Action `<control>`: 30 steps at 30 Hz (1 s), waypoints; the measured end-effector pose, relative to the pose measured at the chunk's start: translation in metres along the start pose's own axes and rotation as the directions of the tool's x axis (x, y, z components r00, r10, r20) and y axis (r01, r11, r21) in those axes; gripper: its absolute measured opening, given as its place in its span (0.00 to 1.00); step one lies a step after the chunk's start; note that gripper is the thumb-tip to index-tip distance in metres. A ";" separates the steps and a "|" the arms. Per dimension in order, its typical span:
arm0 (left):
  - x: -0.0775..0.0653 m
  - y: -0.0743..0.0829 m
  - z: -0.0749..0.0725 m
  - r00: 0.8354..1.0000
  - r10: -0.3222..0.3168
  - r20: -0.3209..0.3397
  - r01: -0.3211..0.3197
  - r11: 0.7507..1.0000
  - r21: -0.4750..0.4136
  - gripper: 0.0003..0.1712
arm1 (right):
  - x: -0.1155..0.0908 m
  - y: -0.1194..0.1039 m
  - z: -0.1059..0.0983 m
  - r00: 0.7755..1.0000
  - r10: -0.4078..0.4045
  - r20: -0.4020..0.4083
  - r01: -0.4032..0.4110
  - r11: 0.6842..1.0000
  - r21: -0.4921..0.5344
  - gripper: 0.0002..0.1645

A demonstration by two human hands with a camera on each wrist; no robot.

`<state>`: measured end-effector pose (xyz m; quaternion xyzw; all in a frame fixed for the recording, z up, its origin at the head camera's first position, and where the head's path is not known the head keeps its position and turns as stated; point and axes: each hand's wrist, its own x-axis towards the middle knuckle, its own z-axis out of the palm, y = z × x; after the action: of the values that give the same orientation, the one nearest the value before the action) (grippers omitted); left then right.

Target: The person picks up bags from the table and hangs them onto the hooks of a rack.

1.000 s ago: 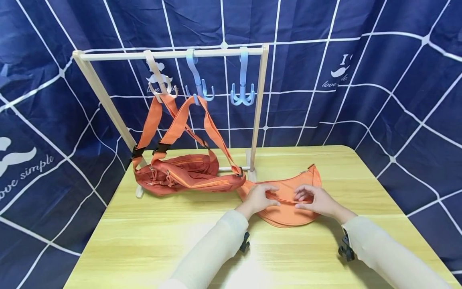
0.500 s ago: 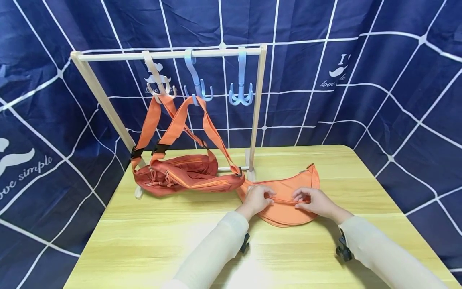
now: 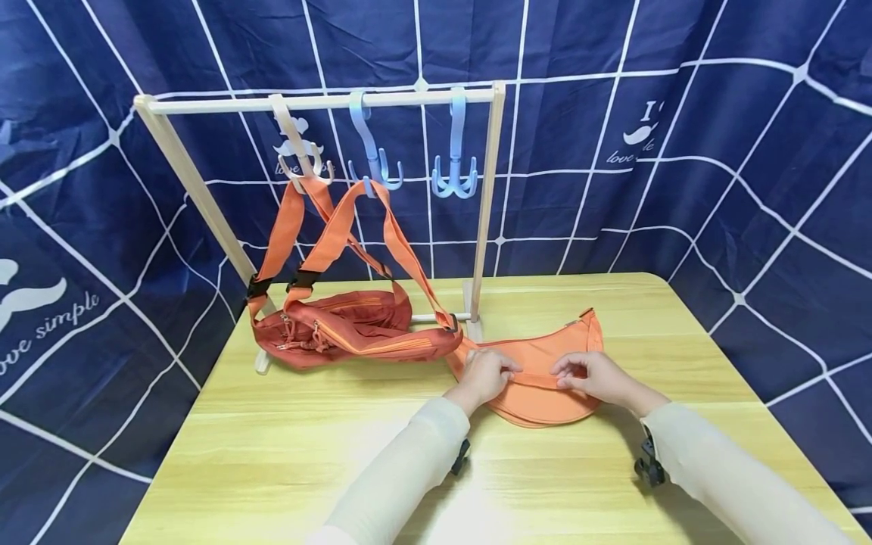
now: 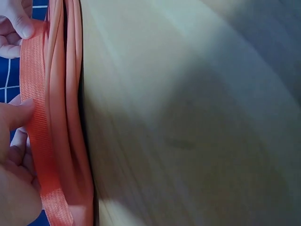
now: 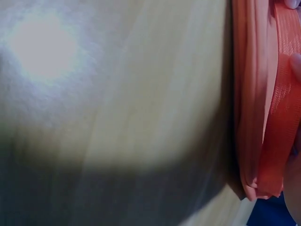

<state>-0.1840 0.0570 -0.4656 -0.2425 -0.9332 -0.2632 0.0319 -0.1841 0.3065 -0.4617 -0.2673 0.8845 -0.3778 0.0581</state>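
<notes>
A light orange crescent-shaped bag (image 3: 545, 407) lies on the table, with a zipper along its upper edge and a small ring at its right corner. Across its middle runs a flat orange webbing strap (image 3: 534, 381), whose woven texture shows in the left wrist view. My left hand (image 3: 482, 376) pinches this strap between thumb and fingers on the left side. A short way to the right, my right hand (image 3: 602, 380) pinches the same strap. Only fingertips of my right hand (image 5: 295, 63) show at the edge of the right wrist view.
Behind to the left stands a wooden rack (image 3: 487, 204). From its bar hang a pinkish hook (image 3: 294, 140), a blue hook (image 3: 371, 144) and another blue hook (image 3: 456, 151). Dark red waist bags (image 3: 381, 347) hang by orange straps from the left two, low over the wooden table (image 3: 272, 469).
Both hands have closed from loosely curled fingers to pinching the strap. The strap has turned its flat face up toward the head camera. The red bags and hooks stay put.
</notes>
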 end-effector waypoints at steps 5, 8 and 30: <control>0.001 0.002 -0.002 0.999 -0.006 0.036 0.005 0.999 0.035 0.06 | 0.001 -0.007 -0.009 0.998 0.025 0.051 -0.026 1.000 0.012 0.08; 0.002 0.004 -0.004 0.999 0.002 0.054 -0.004 0.999 0.044 0.06 | 0.002 -0.010 -0.015 0.996 0.035 0.077 -0.036 0.999 0.022 0.08; 0.013 0.027 -0.026 0.993 0.087 0.075 -0.068 0.973 -0.220 0.04 | 0.006 -0.020 -0.060 0.989 -0.094 0.110 0.081 0.990 0.114 0.05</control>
<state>-0.1847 0.0697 -0.4283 -0.2916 -0.8892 -0.3517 -0.0238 -0.1989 0.3297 -0.4049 -0.3237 0.8452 -0.4117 0.1071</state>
